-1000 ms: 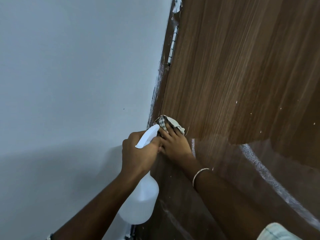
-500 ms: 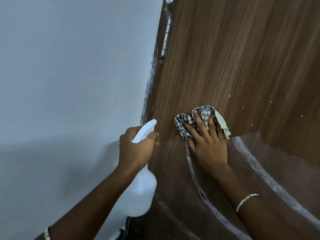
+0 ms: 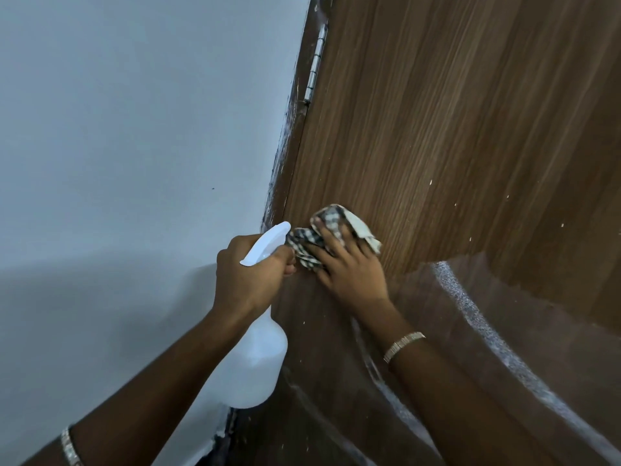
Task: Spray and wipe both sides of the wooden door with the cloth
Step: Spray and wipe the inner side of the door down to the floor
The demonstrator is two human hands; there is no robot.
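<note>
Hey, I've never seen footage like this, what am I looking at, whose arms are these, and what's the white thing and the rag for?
No machine here: the view comes from a wide-angle camera worn on a person's head, looking forward and down, so both arms are that person's own. The left hand grips the neck of a white plastic spray bottle. The right hand presses a bunched black-and-white checked cloth against a brown wood-grain door, near its hinged edge. A pale grey wall fills the left side. The door's lower part looks darker and wet, with whitish foamy streaks.
</note>
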